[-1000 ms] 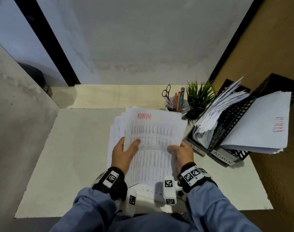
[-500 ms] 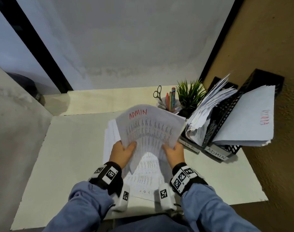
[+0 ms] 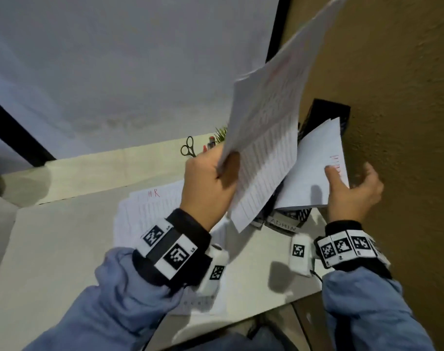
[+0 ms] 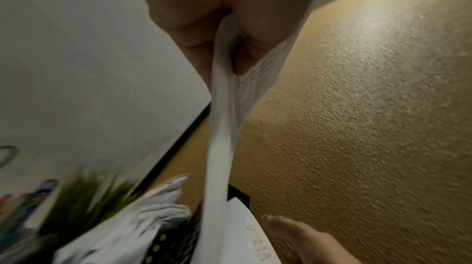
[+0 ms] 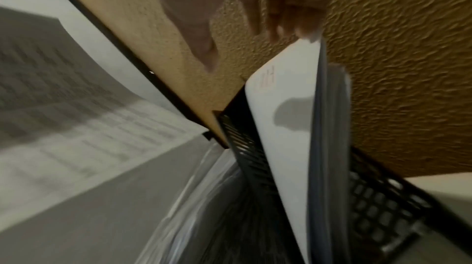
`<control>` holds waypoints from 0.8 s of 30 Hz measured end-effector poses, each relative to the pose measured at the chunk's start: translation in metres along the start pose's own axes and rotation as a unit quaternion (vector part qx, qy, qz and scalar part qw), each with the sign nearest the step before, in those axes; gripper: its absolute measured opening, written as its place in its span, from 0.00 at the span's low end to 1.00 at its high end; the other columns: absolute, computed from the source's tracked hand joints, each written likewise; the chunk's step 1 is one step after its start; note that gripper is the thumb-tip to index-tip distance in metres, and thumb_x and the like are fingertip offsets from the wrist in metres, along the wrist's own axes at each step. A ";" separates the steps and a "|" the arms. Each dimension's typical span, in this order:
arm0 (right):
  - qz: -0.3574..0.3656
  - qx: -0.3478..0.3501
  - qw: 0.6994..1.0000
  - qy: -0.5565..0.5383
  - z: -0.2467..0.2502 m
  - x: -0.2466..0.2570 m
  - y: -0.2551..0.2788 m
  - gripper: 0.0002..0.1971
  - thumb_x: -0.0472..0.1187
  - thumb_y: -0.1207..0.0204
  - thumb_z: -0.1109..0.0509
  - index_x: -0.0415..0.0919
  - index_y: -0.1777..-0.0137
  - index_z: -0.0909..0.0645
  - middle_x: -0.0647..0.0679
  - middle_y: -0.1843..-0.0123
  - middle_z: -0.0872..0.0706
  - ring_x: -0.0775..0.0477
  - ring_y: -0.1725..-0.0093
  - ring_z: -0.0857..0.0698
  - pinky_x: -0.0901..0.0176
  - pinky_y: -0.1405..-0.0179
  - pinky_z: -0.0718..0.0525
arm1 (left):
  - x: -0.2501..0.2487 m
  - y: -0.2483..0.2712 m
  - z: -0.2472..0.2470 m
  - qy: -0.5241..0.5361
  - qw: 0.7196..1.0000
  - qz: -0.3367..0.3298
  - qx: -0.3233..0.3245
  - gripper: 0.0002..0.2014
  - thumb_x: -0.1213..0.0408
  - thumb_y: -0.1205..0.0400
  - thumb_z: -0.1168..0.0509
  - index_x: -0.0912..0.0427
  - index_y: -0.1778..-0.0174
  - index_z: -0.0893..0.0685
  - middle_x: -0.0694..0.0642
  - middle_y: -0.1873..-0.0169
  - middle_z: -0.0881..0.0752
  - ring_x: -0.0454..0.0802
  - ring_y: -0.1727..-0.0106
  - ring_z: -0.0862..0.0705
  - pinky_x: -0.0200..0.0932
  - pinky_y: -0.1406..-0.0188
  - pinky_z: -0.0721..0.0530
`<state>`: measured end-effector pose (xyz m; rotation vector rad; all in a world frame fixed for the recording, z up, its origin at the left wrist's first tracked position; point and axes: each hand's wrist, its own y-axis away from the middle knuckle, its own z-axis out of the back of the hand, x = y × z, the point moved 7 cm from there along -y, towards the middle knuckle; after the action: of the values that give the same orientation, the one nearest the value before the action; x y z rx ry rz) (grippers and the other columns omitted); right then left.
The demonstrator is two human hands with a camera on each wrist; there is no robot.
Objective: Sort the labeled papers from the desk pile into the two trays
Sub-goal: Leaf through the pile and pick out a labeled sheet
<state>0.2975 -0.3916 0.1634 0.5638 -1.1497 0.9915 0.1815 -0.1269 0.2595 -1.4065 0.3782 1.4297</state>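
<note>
My left hand (image 3: pixel 226 160) pinches a printed sheet (image 3: pixel 266 122) by its lower left edge and holds it high, tilted, over the two black trays. The left wrist view shows the sheet (image 4: pixel 222 147) edge-on between thumb and fingers (image 4: pixel 224 26). My right hand (image 3: pixel 352 178) touches the white paper stack (image 3: pixel 314 168) in the tray labelled ADMIN (image 3: pixel 282 221), thumb on top, fingers spread past its edge. In the right wrist view the fingers (image 5: pixel 288 22) meet that stack's (image 5: pixel 281 127) top corner. On the desk lies the pile (image 3: pixel 150 211), with an HR sheet uppermost.
A rough brown wall (image 3: pixel 393 97) stands right behind the trays (image 5: pixel 378 197). Scissors (image 3: pixel 188 148), pens and a small green plant (image 3: pixel 222 134) stand at the back of the desk. The other tray's crumpled papers (image 4: pixel 153 207) sit left of the ADMIN stack.
The ADMIN sheet, held by both hands over the pile, has swung up and right in my left hand alone. My right hand let go and moved to the tray's stack.
</note>
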 end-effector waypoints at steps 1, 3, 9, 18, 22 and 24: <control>-0.052 0.023 0.997 0.058 -0.001 -0.014 -0.006 0.42 0.53 0.34 0.23 0.42 0.22 0.35 0.40 0.25 0.31 0.41 0.26 0.33 0.45 0.28 0.31 | -0.006 -0.004 -0.014 -0.006 1.000 -0.028 -0.006 0.14 0.79 0.21 0.38 0.67 0.73 0.20 0.56 0.76 0.29 0.49 0.72 0.32 0.30 0.78 0.39; -0.148 0.084 0.983 0.073 -0.010 -0.042 -0.012 0.46 0.54 0.39 0.20 0.40 0.23 0.33 0.38 0.25 0.28 0.38 0.26 0.29 0.42 0.27 0.29 | -0.008 -0.011 -0.047 -0.027 0.998 -0.048 0.010 0.07 0.81 0.21 0.39 0.78 0.52 0.17 0.56 0.70 0.16 0.48 0.66 0.21 0.31 0.74 0.27; -0.151 0.137 0.978 -0.032 -0.025 -0.047 -0.016 0.13 0.28 0.31 0.27 0.27 0.46 0.16 0.35 0.51 0.13 0.47 0.56 0.19 0.55 0.61 0.22 | -0.002 -0.016 -0.126 -0.067 0.993 -0.048 0.080 0.27 0.77 0.25 0.40 0.59 0.28 0.22 0.62 0.42 0.13 0.59 0.43 0.15 0.51 0.46 0.14; 0.025 0.153 0.987 -0.029 -0.021 -0.008 -0.028 0.08 0.33 0.33 0.26 0.36 0.54 0.15 0.40 0.55 0.10 0.44 0.56 0.12 0.48 0.57 0.15 | 0.042 0.001 -0.174 -0.093 0.982 0.067 0.149 0.36 0.79 0.30 0.45 0.49 0.25 0.28 0.67 0.50 0.14 0.67 0.51 0.16 0.59 0.49 0.15; 0.092 0.164 0.982 -0.004 -0.015 0.020 -0.029 0.03 0.35 0.31 0.32 0.36 0.64 0.20 0.40 0.64 0.14 0.49 0.62 0.19 0.56 0.67 0.22 | 0.063 0.001 -0.186 -0.053 0.981 0.100 0.157 0.35 0.80 0.28 0.46 0.52 0.24 0.28 0.65 0.41 0.15 0.64 0.40 0.17 0.57 0.40 0.18; 0.119 0.164 0.979 0.008 -0.011 0.034 -0.029 0.05 0.39 0.36 0.35 0.40 0.70 0.25 0.44 0.70 0.19 0.52 0.68 0.25 0.65 0.71 0.27 | 0.074 0.001 -0.193 -0.026 0.981 0.116 0.155 0.34 0.82 0.27 0.46 0.55 0.24 0.27 0.65 0.38 0.16 0.62 0.37 0.19 0.54 0.36 0.19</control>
<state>0.3306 -0.3849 0.1950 0.6874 -1.0617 1.4049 0.3018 -0.2500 0.1446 -1.0984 0.7178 1.5144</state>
